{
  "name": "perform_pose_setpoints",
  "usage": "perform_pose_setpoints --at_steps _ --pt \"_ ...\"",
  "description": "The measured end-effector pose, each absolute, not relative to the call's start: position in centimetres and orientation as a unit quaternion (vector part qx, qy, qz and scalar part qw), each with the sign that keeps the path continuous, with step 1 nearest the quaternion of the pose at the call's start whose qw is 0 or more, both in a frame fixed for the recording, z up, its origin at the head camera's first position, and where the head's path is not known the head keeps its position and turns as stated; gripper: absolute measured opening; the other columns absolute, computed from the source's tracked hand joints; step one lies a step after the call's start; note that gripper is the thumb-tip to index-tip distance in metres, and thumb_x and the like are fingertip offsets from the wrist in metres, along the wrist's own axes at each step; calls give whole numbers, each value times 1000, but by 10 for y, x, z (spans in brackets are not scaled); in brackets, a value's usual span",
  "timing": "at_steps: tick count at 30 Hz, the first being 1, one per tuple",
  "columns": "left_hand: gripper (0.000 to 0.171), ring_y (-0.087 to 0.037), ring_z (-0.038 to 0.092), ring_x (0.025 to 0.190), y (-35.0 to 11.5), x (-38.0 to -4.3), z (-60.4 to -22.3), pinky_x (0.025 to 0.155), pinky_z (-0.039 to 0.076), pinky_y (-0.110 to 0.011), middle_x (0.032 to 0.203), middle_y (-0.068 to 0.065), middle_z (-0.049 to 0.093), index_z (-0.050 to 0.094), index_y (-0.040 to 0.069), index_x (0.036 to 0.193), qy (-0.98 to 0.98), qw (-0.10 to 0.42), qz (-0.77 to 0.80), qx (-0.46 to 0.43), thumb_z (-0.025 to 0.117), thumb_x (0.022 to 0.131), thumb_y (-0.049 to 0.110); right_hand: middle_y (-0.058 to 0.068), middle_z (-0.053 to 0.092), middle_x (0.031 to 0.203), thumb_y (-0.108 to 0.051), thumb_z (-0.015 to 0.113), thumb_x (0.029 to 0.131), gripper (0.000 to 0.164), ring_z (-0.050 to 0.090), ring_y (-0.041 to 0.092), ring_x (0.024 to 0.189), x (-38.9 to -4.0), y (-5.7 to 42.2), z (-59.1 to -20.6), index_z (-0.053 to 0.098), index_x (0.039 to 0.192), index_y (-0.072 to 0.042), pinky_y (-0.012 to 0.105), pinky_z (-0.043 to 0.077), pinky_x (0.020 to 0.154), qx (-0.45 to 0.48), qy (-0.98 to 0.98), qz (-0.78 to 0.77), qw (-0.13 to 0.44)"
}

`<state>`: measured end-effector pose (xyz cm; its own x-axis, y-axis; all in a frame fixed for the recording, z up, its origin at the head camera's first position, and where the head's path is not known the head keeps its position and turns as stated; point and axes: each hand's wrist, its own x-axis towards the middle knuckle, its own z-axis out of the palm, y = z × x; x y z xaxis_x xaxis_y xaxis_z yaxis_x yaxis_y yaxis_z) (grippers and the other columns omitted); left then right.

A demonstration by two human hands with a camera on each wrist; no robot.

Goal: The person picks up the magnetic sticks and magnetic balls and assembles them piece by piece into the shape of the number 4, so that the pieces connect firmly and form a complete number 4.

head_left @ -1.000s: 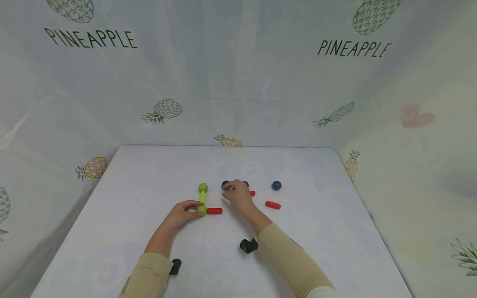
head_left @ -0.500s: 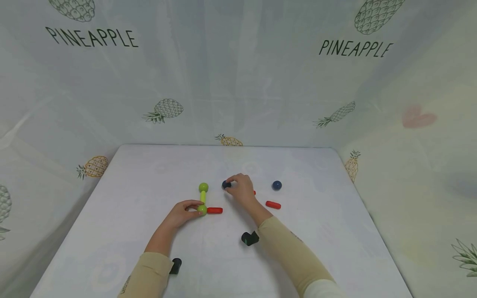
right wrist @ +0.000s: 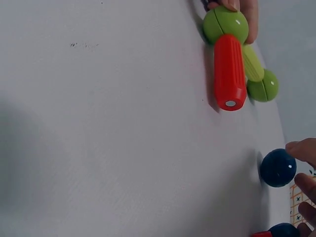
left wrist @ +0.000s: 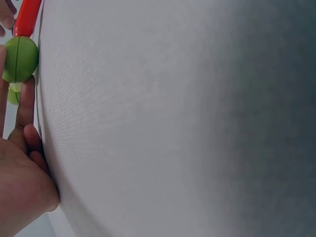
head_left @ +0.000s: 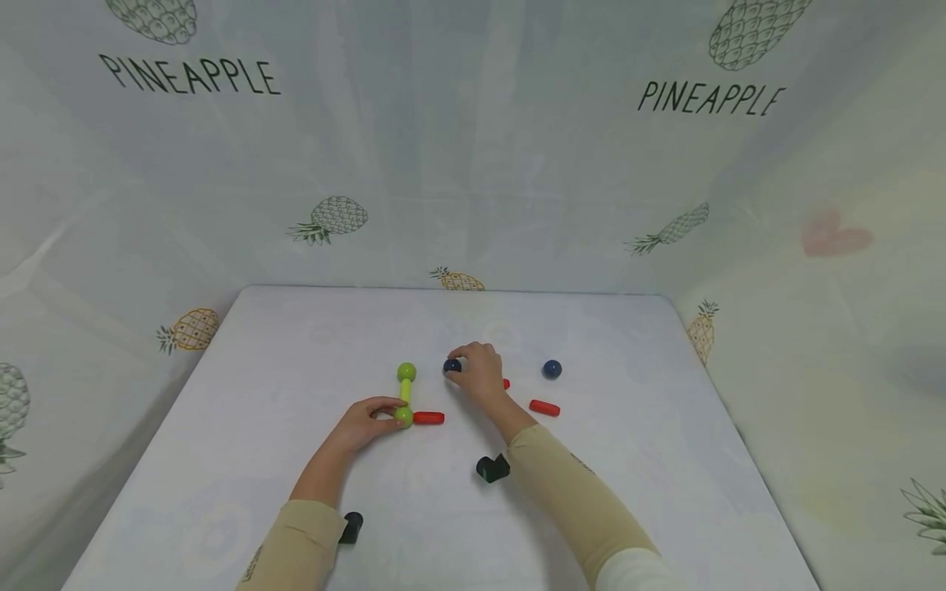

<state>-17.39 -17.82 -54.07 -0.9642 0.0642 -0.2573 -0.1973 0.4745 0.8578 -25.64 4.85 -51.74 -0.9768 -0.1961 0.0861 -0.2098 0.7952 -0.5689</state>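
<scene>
My left hand [head_left: 369, 420] pinches the near green ball [head_left: 403, 417] of a joined piece. A yellow-green rod [head_left: 406, 392] links that ball to a second green ball [head_left: 406, 372] farther back, and a red rod [head_left: 429, 418] sticks out to the right. In the right wrist view the red rod's free end shows a round silvery spot. My right hand [head_left: 479, 373] pinches a dark blue ball [head_left: 452, 366] on the table, right of the far green ball. Its fingertips [right wrist: 299, 148] are at the ball's side in the right wrist view.
Under my right hand lie another blue ball [right wrist: 284, 230] and a red rod [right wrist: 260, 234], mostly hidden in the head view. Farther right are a third blue ball [head_left: 552, 369] and a loose red rod [head_left: 544, 407]. The white table [head_left: 628, 492] meets a pineapple-print cloth behind.
My right hand has moved slightly forward, and its fingers have closed from a gap beside the blue ball onto it. The left hand keeps its hold on the green ball.
</scene>
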Motion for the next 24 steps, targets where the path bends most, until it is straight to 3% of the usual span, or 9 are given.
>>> perform_pose_setpoints --at_steps 8,24 --pt "32 -26 52 106 -178 -173 -538 91 39 -41 98 -3 67 73 10 111 847 126 516 -38 81 81 17 4 67 112 -27 80 81 27 50 29 113 -257 47 -522 75 106 -18 47 40 93 109 -961 254 28" --pt "31 -25 52 105 -177 -173 -539 89 39 -39 97 -2 66 73 10 110 844 125 520 -45 80 80 15 6 67 110 -19 81 79 28 49 30 114 -258 49 -533 73 106 -16 49 37 94 121 -953 271 58"
